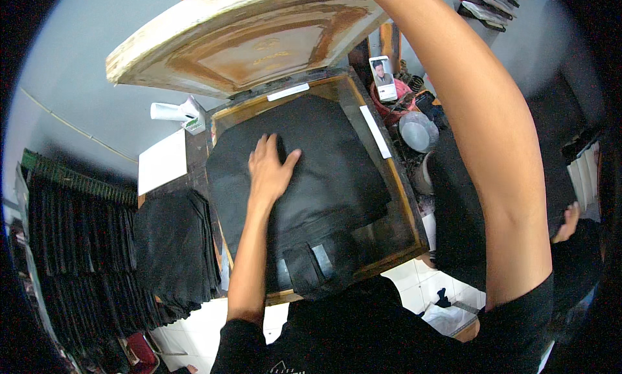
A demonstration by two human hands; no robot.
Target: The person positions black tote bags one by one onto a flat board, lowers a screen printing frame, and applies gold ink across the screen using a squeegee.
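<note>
My left hand [269, 170] lies flat with fingers spread on a black fabric piece [324, 147]. The fabric covers most of a glass-topped board [395, 225] with a wooden rim. At its near end, a folded strap-like part [301, 264] lies close to my body. Above the board's far side, a screen-printing frame [259, 50] is tilted up, its mesh stained brown with a faint design. My right arm reaches up past the frame's right end, and the hand is outside the picture.
Left of the board lie a stack of black fabric pieces [175, 244] and a white sheet [162, 163]. Many more black pieces hang on a rack [78, 225]. At right are a propped phone [383, 78], a pink basket [402, 95] and a round container [418, 132]. Another person's hand [567, 222] shows far right.
</note>
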